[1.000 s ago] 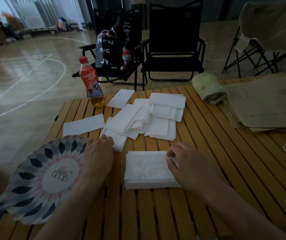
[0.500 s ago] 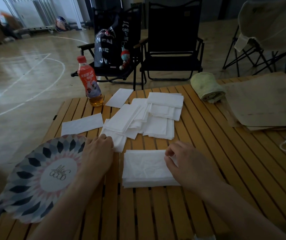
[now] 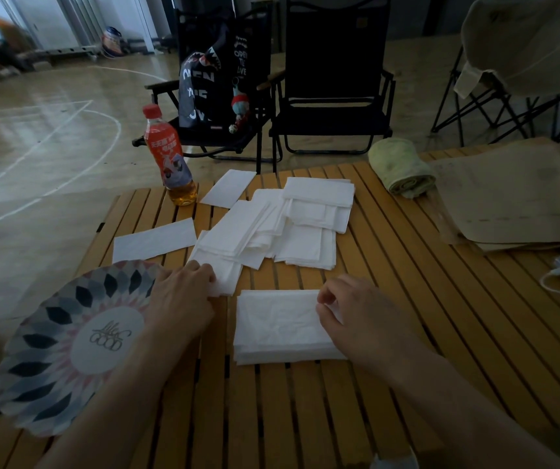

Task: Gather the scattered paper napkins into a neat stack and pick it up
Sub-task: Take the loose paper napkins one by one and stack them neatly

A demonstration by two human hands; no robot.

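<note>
White paper napkins sit in a neat stack (image 3: 278,328) on the near middle of the wooden table (image 3: 417,299). The right hand (image 3: 363,321) rests on the right end of the stack, and its curled fingers pinch the top edge there. Just behind lie the loose napkins (image 3: 271,225), all mixed up. The left hand (image 3: 183,296) curls its fingers on their near corner. One napkin (image 3: 155,240) lies alone at the left. A round plate (image 3: 65,346) sits under the left arm. Farther back stand a red bottle (image 3: 168,157), a green rolled towel (image 3: 402,169), brown paper (image 3: 515,198) and black chairs (image 3: 332,79).
</note>
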